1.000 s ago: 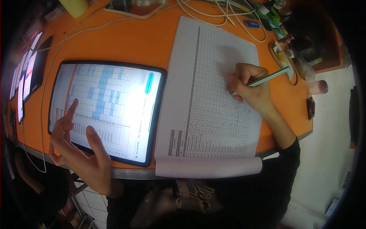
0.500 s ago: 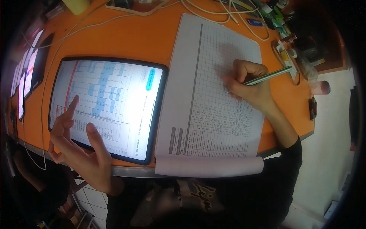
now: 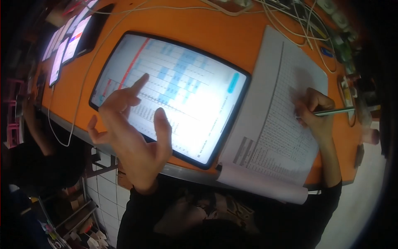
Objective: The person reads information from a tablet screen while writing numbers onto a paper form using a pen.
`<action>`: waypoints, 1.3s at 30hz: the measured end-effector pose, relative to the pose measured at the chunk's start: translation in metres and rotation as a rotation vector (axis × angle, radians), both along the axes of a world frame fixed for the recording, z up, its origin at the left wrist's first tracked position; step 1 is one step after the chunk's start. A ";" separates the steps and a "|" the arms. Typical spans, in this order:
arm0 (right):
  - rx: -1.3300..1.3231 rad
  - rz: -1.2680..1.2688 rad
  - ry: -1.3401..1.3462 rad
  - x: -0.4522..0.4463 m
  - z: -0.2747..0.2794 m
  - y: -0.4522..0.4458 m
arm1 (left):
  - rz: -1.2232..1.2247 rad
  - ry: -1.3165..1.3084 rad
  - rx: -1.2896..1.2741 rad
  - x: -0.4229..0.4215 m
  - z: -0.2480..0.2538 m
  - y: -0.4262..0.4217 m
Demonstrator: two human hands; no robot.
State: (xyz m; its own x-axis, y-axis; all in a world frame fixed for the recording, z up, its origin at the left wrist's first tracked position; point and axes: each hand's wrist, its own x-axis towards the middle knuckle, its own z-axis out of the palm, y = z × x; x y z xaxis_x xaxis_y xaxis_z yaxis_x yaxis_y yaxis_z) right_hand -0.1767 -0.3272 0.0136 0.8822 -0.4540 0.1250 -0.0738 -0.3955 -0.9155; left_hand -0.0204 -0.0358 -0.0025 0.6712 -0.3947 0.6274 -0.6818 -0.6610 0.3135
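Observation:
My left hand (image 3: 132, 128) is over the lower left part of a tablet (image 3: 199, 95), its index finger stretched out over the lit table of figures. The thumb is spread apart; whether a fingertip touches the glass I cannot tell. To the right lies a pad of gridded paper (image 3: 265, 103), its front page rolled back at the table edge. Rows of small handwritten marks fill part of the grid. My right hand (image 3: 317, 110) rests on the sheet, fingers closed around a green pen (image 3: 335, 111). The pen's tip is hidden behind the fingers.
Several lit phones (image 3: 74, 41) stand at the far left of the orange table (image 3: 166, 18). White cables (image 3: 304, 20) run along the back, near a blue object (image 3: 327, 52). Another person's arm (image 3: 37, 128) shows at the left.
The whole view has swung left, so tablet, pad and hands appear farther right and tilted. My left hand stays over the tablet with its index finger extended; my right hand still holds the pen.

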 end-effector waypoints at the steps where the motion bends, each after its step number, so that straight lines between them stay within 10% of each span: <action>1: 0.019 0.003 0.002 0.000 0.000 0.000 | -0.010 0.005 -0.028 0.002 -0.004 0.001; 39: -0.013 0.062 0.046 -0.001 0.001 -0.006 | -0.038 -0.041 0.075 0.000 0.003 0.001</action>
